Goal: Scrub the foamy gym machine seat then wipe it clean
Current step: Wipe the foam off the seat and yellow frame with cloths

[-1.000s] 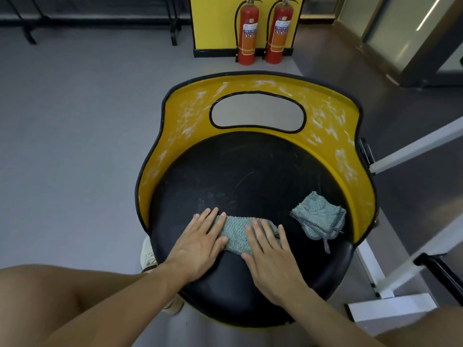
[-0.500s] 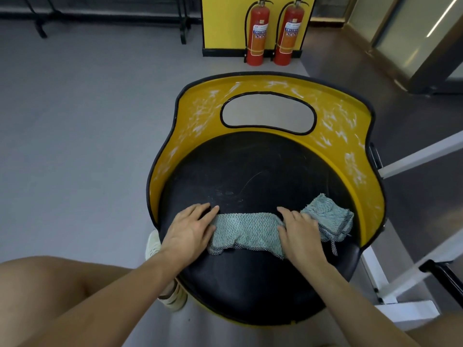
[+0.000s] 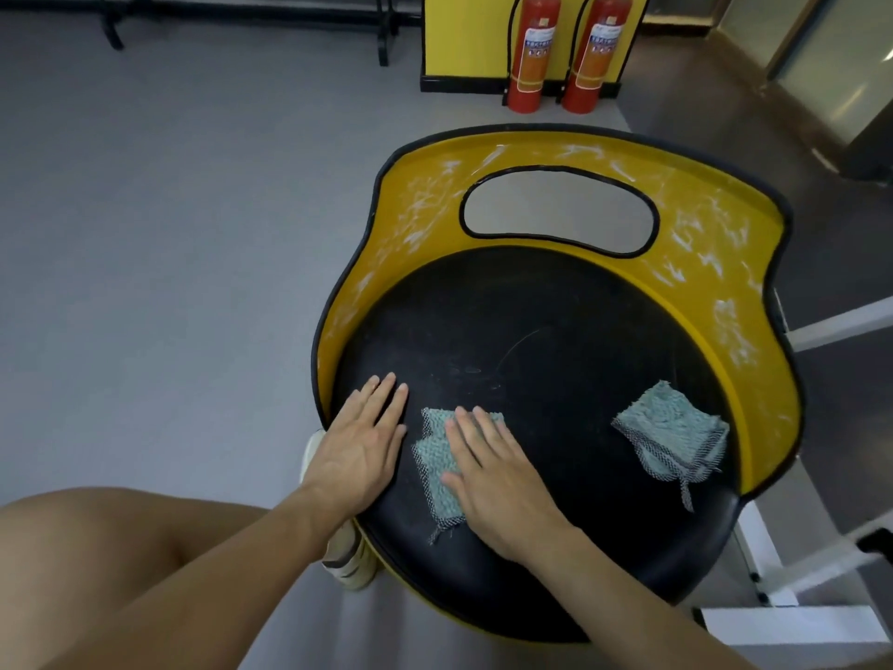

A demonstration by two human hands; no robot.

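Note:
The gym machine seat has a round black pad (image 3: 546,340) and a raised yellow backrest (image 3: 715,244) streaked with white foam around an oval cutout. A teal mesh-edged cloth (image 3: 435,456) lies folded on the near left of the pad. My right hand (image 3: 497,481) presses flat on that cloth with straight fingers. Just left of it, my left hand (image 3: 360,442) rests flat on the bare pad at its left edge, apart from the cloth. A second teal cloth (image 3: 671,432) lies crumpled on the right side of the pad, untouched.
Two red fire extinguishers (image 3: 531,55) stand against a yellow wall panel beyond the seat. White frame bars (image 3: 841,321) of the machine run along the right. Grey floor (image 3: 169,234) spreads to the left. My knee (image 3: 96,548) and a shoe (image 3: 352,563) are at the near left.
The cloth was stretched out between both hands half a second ago; now it lies folded smaller under my right hand. My left hand has come off it onto the bare pad. The view shifted left.

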